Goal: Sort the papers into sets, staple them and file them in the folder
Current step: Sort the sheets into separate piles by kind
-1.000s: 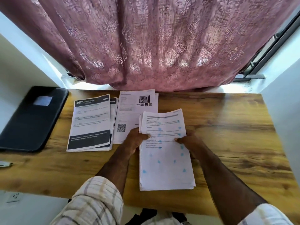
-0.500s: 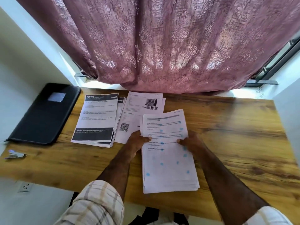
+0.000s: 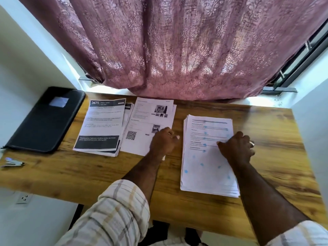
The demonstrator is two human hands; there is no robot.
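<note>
The fingers of the right hand [image 3: 237,148] were loosely curled and rested on the dotted stack of papers [image 3: 207,155], gripping nothing. The left hand [image 3: 164,142] was laid with curled fingers on the near right corner of the photo sheets [image 3: 150,125]; whether a sheet was pinched could not be told.

The wooden table [image 3: 266,139] was set under a window hung with a pink curtain [image 3: 177,47], between white walls. A black-banded stack [image 3: 102,126] was placed left of the photo sheets, the black folder [image 3: 46,119] at the far left corner, and a stapler [image 3: 13,162] by the left edge.

Half a second earlier the dotted stack had been held between both hands near the front edge; it was now laid flat further right, apart from the photo sheets.
</note>
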